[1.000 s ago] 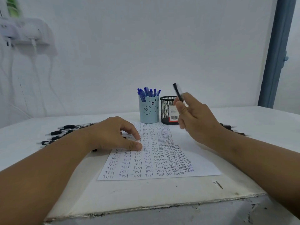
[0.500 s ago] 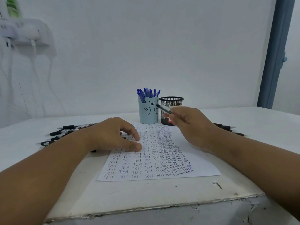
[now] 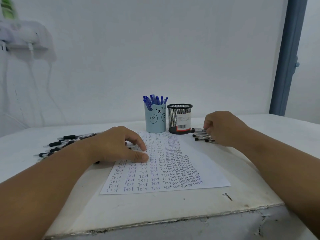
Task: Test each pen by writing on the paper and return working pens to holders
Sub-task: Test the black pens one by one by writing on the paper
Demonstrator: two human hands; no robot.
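Table edge (image 3: 155, 220) comes first, right under you: it is white, chipped and cracked, with a small dark mark near the paper's right corner. Next is the paper (image 3: 204, 163), lying flat and full of rows of the word "Test". Your left hand (image 3: 114, 146) rests on its left side, thumb and fingertips pressing it down, holding nothing. Black pens (image 3: 69, 142) lie beside that wrist. Your right hand (image 3: 225, 129) is off the paper to the right, fingers curled and pinching one black pen (image 3: 198, 130) at the top of a small pile (image 3: 202, 137). Behind the paper stand a blue bear cup (image 3: 155, 120) full of blue pens and, touching it, a black mesh cup (image 3: 179, 118). Farthest is the white wall (image 3: 155, 49), with a blue door frame (image 3: 287, 58) on the right.
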